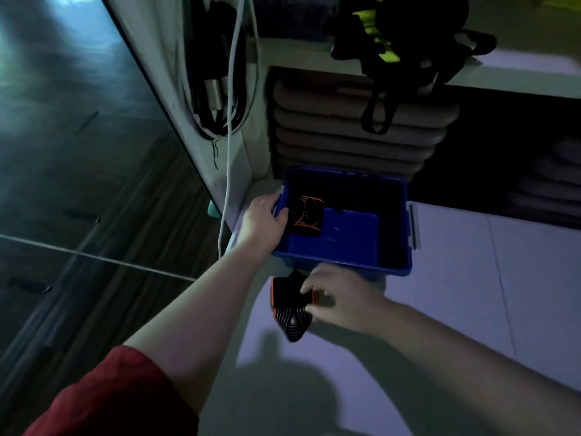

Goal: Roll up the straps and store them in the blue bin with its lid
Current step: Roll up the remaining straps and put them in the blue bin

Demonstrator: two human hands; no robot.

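The blue bin (393, 215) stands open on a pale floor, with no lid on it. My left hand (264, 220) grips the bin's left rim, fingers curled over the edge. Inside, against the left wall, lies a rolled black strap with orange stripes (307, 217). My right hand (338, 298) is just in front of the bin and holds a second black-and-orange strap (290, 309), partly rolled, with its loose end hanging down. No lid can be made out in this dim view.
Behind the bin a low shelf holds stacked beige mats (352, 127). Black straps and a yellow-green item (383, 36) hang off the shelf above. A white cable (228, 158) and black cables dangle on the cabinet side at left. Dark wood floor lies left.
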